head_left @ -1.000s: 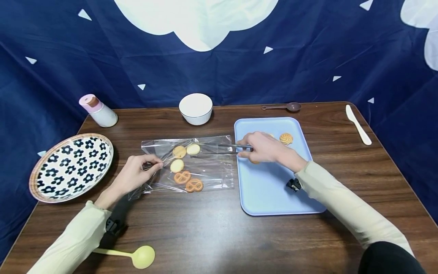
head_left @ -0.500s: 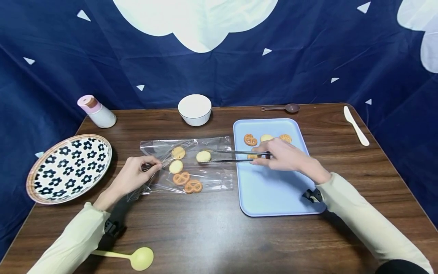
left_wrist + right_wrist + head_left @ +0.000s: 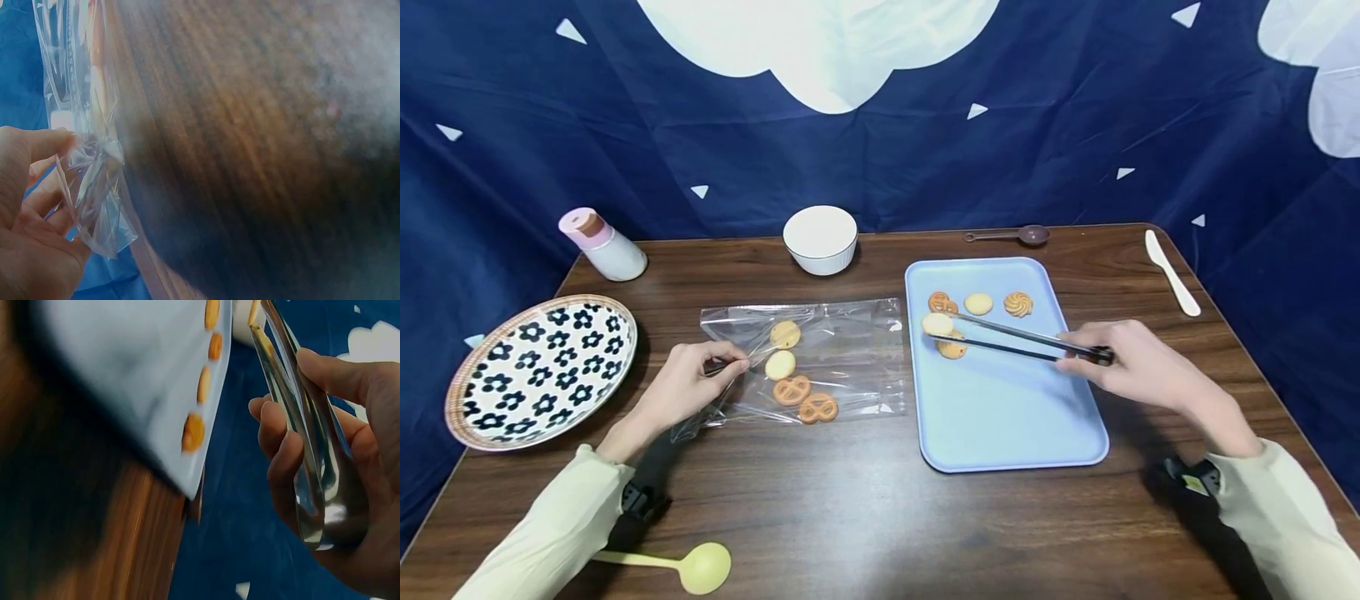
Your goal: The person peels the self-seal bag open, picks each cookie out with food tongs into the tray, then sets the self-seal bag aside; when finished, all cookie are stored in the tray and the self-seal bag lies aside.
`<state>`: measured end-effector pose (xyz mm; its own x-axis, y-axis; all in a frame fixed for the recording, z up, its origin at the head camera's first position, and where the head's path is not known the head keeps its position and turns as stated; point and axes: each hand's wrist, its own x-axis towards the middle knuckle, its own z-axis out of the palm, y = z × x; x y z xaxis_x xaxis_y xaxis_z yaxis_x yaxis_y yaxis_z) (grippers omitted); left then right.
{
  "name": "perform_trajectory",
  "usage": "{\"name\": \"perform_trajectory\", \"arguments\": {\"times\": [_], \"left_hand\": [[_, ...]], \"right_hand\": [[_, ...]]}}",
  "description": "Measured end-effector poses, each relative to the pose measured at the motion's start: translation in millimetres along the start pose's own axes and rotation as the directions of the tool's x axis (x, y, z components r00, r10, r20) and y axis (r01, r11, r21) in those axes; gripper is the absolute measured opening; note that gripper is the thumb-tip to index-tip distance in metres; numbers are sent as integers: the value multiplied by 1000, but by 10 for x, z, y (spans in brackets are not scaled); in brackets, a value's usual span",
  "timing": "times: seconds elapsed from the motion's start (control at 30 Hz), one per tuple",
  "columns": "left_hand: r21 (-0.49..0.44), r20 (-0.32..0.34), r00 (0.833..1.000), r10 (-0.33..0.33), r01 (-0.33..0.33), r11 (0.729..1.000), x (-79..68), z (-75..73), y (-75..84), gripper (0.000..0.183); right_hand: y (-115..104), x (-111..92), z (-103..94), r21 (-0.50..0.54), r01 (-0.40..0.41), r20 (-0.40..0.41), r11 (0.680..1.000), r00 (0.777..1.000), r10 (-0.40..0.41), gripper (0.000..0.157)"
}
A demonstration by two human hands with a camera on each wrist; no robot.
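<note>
My left hand (image 3: 688, 383) pinches the gathered left end of a clear plastic bag (image 3: 865, 354) lying on the table; the left wrist view shows the crumpled film (image 3: 100, 187) at the fingertips. Two round cookies (image 3: 780, 365) and two pretzel-shaped cookies (image 3: 817, 407) lie in the bag. Metal tongs (image 3: 337, 506) are gripped in my right hand (image 3: 1138, 362) at the tray's right side. Their tips hold a pale round cookie (image 3: 937, 322) over the blue tray (image 3: 1015, 425). Around it on the tray are a pretzel cookie (image 3: 942, 302), a pale round cookie (image 3: 978, 303), a swirl cookie (image 3: 1018, 303) and a partly covered brown cookie (image 3: 952, 348).
A flower-patterned plate (image 3: 542, 375) and a pink-capped bottle (image 3: 613, 250) stand at the left. Behind the bag is a white bowl (image 3: 821, 242). A brown measuring spoon (image 3: 1032, 235) and white knife (image 3: 1172, 273) lie at the back right, a yellow spoon (image 3: 703, 568) at the front left.
The tongs have drawn a pale round cookie out of the bag and carried it right, over the tray. My right hand has moved right; the left keeps its grip on the bag.
</note>
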<state>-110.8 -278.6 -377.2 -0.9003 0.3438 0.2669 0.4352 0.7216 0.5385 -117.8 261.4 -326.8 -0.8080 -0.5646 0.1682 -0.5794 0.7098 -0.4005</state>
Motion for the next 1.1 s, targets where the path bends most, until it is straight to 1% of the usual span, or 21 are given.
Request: {"name": "perform_trajectory", "arguments": {"times": [0.1,0.17,0.3,0.47,0.6,0.7,0.8,0.87,0.93,1.0,1.1], "left_hand": [[10,-3,1000,6,-6,1000,3,-14,5,5],[15,-5,1000,7,-7,1000,4,-23,7,4],[12,-2,1000,4,-4,1000,11,-31,16,4],[15,8,1000,-6,6,1000,19,-31,28,4],[25,11,1000,-16,16,1000,23,-34,28,4],[25,14,1000,-19,19,1000,26,-36,29,4],[22,20,1000,-13,13,1000,28,-34,35,4],[18,23,1000,-15,14,1000,29,-32,38,4],[20,24,1000,-19,19,1000,27,-30,40,4],[21,22,999,-27,26,999,27,-27,45,4],[23,20,999,-32,31,999,25,-21,54,4]], "right_hand": [[81,-160,-59,-24,-37,-16,999,999,36,28],[125,-245,-75,-48,-75,-16,996,997,74,28],[190,-376,-70,-78,-153,-14,985,988,152,33],[217,-447,-53,-60,-222,12,973,975,223,42],[204,-444,-75,-63,-246,54,967,967,250,45],[188,-436,-111,-78,-233,48,969,970,237,39],[153,-417,-142,-64,-207,4,976,978,208,31],[102,-383,-142,-32,-189,-28,981,982,188,29],[29,-316,-114,3,-157,-52,988,986,157,28],[-59,-221,-68,22,-105,-59,994,993,106,29],[-179,-44,33,9,-25,-35,1000,999,25,31]]}}
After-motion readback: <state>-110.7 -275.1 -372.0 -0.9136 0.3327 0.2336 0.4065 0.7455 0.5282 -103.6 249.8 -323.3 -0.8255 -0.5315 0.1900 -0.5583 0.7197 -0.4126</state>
